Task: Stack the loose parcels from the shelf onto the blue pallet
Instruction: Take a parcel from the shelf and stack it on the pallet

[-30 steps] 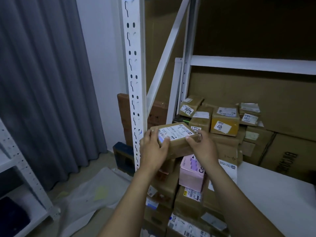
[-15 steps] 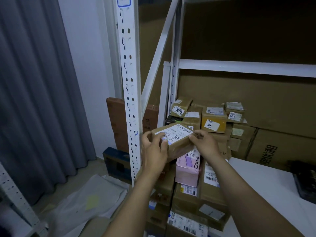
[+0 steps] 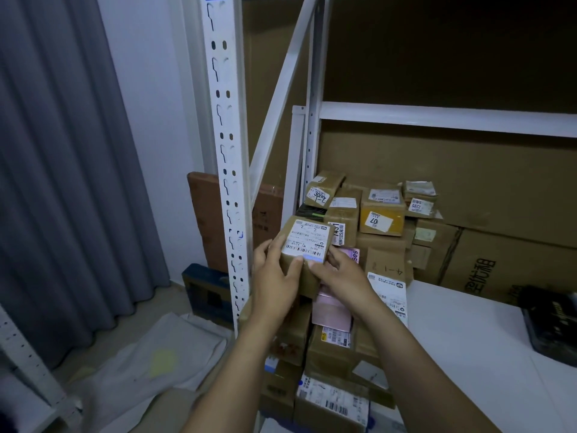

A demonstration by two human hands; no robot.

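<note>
White metal shelving rack [image 3: 437, 118] frames a pile of taped brown parcels [image 3: 381, 220]. In front of the pile, just right of the slotted upright [image 3: 224, 151], one white-labelled parcel [image 3: 307, 239] is held tilted in the air. The left hand [image 3: 274, 276] and right hand [image 3: 343, 276] grip its near end, fingers curled round it.

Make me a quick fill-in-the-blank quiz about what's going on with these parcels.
1. Between them, the left hand and right hand grip just ____ parcel.
2. Just below the right hand shows a ____ carton.
3. The box with the 07 sticker is ____.
4. The curtain on the left is ____.

Missing words: one; pink; yellow; grey.
</note>
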